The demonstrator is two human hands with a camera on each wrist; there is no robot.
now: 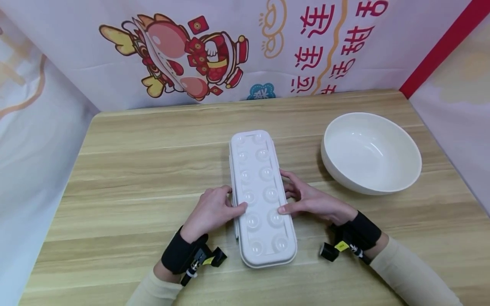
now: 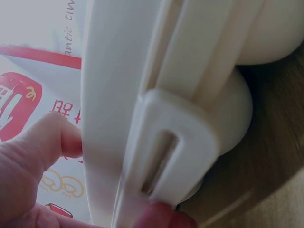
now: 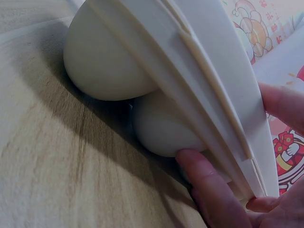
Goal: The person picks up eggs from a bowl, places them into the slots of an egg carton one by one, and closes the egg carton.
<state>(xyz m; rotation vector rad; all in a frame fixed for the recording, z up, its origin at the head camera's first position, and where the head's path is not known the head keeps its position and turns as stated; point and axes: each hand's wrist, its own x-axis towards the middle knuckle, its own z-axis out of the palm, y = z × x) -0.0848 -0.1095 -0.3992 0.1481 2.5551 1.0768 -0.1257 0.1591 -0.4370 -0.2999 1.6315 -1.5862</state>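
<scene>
A long white plastic egg box [image 1: 261, 204], its lid on, lies on the table between both hands. Low domes run in two rows along the lid. My left hand [image 1: 214, 210] grips its left side, thumb over the lid's edge; in the left wrist view a fingertip [image 2: 161, 216] lies at the lower end of a slotted side latch [image 2: 166, 142]. On the opposite side my right hand [image 1: 310, 202] holds the box, thumb on the lid's edge. In the right wrist view a finger [image 3: 204, 173] touches one of the rounded cups [image 3: 166, 126] underneath.
A large white bowl [image 1: 371, 187] stands at the right of the wooden table [image 1: 153, 157]. Printed cloth [image 1: 287, 51] hangs behind the table's far edge, with more cloth on both sides. Each wrist carries a black strap with a small camera.
</scene>
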